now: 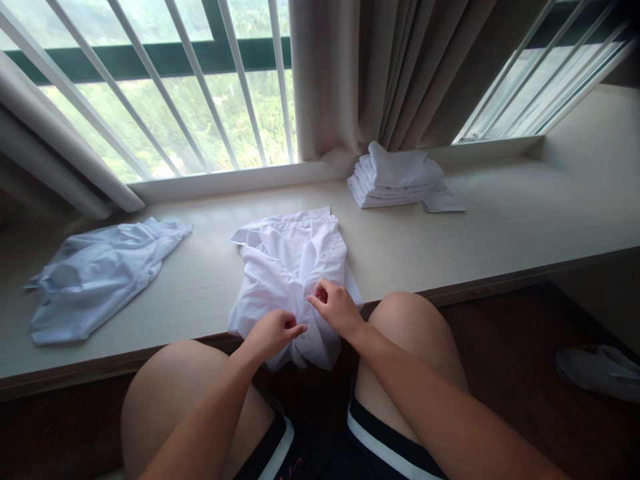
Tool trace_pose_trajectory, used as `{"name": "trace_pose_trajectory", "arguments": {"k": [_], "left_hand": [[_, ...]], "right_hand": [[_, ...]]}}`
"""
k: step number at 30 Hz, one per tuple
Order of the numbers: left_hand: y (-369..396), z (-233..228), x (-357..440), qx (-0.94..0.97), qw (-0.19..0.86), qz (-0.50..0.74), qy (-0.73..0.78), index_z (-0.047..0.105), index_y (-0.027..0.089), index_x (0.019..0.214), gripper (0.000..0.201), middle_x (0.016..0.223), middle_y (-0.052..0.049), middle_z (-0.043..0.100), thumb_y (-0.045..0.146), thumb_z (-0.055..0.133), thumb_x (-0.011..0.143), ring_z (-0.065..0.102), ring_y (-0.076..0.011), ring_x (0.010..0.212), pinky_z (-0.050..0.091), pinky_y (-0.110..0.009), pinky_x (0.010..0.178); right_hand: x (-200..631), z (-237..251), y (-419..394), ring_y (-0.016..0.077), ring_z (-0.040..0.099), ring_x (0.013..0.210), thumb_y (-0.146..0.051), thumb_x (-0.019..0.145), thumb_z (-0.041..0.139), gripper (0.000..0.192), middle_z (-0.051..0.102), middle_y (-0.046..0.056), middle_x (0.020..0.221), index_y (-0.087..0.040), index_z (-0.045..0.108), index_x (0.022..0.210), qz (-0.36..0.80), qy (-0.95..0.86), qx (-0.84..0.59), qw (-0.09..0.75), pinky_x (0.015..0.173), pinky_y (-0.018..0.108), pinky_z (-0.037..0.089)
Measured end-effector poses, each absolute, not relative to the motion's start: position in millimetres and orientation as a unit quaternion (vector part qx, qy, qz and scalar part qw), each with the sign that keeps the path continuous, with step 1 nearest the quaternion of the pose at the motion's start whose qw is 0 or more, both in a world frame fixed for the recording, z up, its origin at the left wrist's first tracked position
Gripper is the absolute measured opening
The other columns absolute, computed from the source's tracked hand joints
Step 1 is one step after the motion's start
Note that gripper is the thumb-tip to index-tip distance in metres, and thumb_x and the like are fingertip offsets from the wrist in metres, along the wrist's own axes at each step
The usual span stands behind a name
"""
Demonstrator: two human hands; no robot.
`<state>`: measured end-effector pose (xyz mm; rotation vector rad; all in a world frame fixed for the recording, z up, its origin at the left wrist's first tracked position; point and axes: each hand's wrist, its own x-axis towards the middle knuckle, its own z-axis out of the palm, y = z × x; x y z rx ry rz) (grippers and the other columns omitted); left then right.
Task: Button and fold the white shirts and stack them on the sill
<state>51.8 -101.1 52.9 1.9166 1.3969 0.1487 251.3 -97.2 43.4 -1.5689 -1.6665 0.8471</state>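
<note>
A white button-up shirt [287,267] lies rumpled in front of me, its collar end toward the window and its lower part hanging over the ledge's front edge. My left hand [276,332] is closed on the cloth of the shirt's lower part, thumb pointing right. Slightly higher and to the right, my right hand [336,308] pinches the shirt near its front opening, fingers curled. A small gap separates the two hands. What lies exactly between the fingertips is too small to make out.
A crumpled pale shirt [107,273] lies on the left of the ledge [210,267]. At the back right stands a stack of folded white clothes [400,177] by the curtain [360,73]. My knees press close to the front edge. A whitish bag-like thing [597,370] rests low on the right.
</note>
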Motion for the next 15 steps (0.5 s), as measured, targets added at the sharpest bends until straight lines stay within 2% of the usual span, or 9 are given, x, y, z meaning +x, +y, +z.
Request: {"name": "trace_pose_trajectory", "arguments": {"k": [3, 5, 7, 8, 10, 12, 15], "left_hand": [[-93.0, 65.3, 51.6, 0.768, 0.311, 0.150, 0.539, 0.063, 0.022, 0.067, 0.037, 0.067, -0.001, 0.062, 0.048, 0.057, 0.093, 0.055, -0.0189, 0.063, 0.039, -0.031, 0.062], [-83.4, 73.0, 51.4, 0.782, 0.256, 0.224, 0.523, 0.068, 0.023, 0.090, 0.024, 0.097, -0.006, 0.069, 0.041, 0.054, 0.096, 0.063, -0.0226, 0.086, 0.047, -0.034, 0.079], [-70.8, 76.9, 50.1, 0.800, 0.203, 0.260, 0.500, 0.068, 0.025, 0.108, 0.022, 0.126, -0.008, 0.064, 0.035, 0.050, 0.098, 0.060, -0.0262, 0.114, 0.045, -0.039, 0.099], [-64.2, 77.0, 48.9, 0.810, 0.186, 0.263, 0.490, 0.067, 0.025, 0.114, 0.025, 0.134, -0.007, 0.061, 0.033, 0.048, 0.099, 0.055, -0.0269, 0.123, 0.042, -0.041, 0.106], [-52.4, 73.1, 46.0, 0.823, 0.179, 0.246, 0.479, 0.064, 0.025, 0.120, 0.029, 0.136, -0.007, 0.062, 0.031, 0.043, 0.101, 0.053, -0.0268, 0.128, 0.038, -0.043, 0.111], [-44.5, 65.8, 43.2, 0.824, 0.196, 0.216, 0.487, 0.065, 0.024, 0.119, 0.031, 0.125, -0.008, 0.068, 0.031, 0.041, 0.102, 0.058, -0.0266, 0.120, 0.042, -0.042, 0.105], [-41.6, 55.4, 40.9, 0.807, 0.215, 0.180, 0.520, 0.069, 0.022, 0.099, 0.027, 0.102, -0.008, 0.072, 0.033, 0.044, 0.100, 0.065, -0.0259, 0.099, 0.047, -0.037, 0.089]], "right_hand": [[257.6, 51.5, -88.9, 0.0199, 0.061, 0.081, -0.028, 0.091, 0.061, 0.007, 0.064, 0.003, 0.089, -0.023, 0.060, 0.095, 0.252, -0.632, -0.604, 0.415, 0.078, 0.032, 0.048], [263.5, 53.4, -80.8, 0.0230, 0.061, 0.100, -0.025, 0.092, 0.058, 0.020, 0.064, 0.008, 0.110, -0.022, 0.063, 0.110, 0.200, -0.633, -0.603, 0.442, 0.093, 0.036, 0.048], [268.5, 50.9, -73.2, 0.0249, 0.058, 0.114, -0.023, 0.092, 0.056, 0.029, 0.061, 0.010, 0.123, -0.023, 0.063, 0.121, 0.178, -0.641, -0.607, 0.435, 0.104, 0.039, 0.045], [270.2, 48.1, -70.3, 0.0249, 0.058, 0.116, -0.024, 0.093, 0.055, 0.030, 0.062, 0.010, 0.124, -0.023, 0.064, 0.122, 0.184, -0.645, -0.611, 0.421, 0.106, 0.039, 0.044], [271.6, 40.8, -67.1, 0.0233, 0.060, 0.113, -0.026, 0.095, 0.054, 0.027, 0.065, 0.008, 0.120, -0.023, 0.067, 0.119, 0.222, -0.650, -0.618, 0.382, 0.104, 0.037, 0.045], [270.8, 33.7, -67.2, 0.0212, 0.063, 0.108, -0.028, 0.096, 0.054, 0.025, 0.067, 0.007, 0.115, -0.022, 0.068, 0.116, 0.263, -0.653, -0.625, 0.338, 0.099, 0.034, 0.047], [268.9, 28.3, -70.6, 0.0197, 0.064, 0.104, -0.031, 0.097, 0.054, 0.022, 0.070, 0.007, 0.112, -0.021, 0.069, 0.110, 0.286, -0.665, -0.631, 0.278, 0.093, 0.030, 0.047]]}}
